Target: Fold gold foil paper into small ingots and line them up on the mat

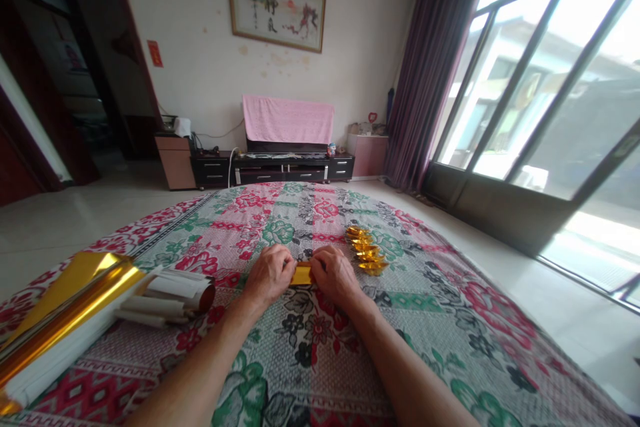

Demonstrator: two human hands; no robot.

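A small folded piece of gold foil paper [302, 274] lies flat between my hands on the patterned cloth. My left hand [271, 272] has its fingers curled and pressed on the paper's left end. At the right end, my right hand [334, 273] grips it in the same way, fingers bent down. Both thumbs and fingertips are partly hidden. Just right of my right hand, several folded gold foil pieces [367, 252] with pointed ends stand in a row.
Gold foil sheets [75, 307] and white paper rolls [167, 295] lie at the left. A flowered cloth [430, 347] covers the surface under my arms. Beyond it stand a low black cabinet [300, 172], a pink cloth [287, 119] and, to the right, a glass door [530, 93].
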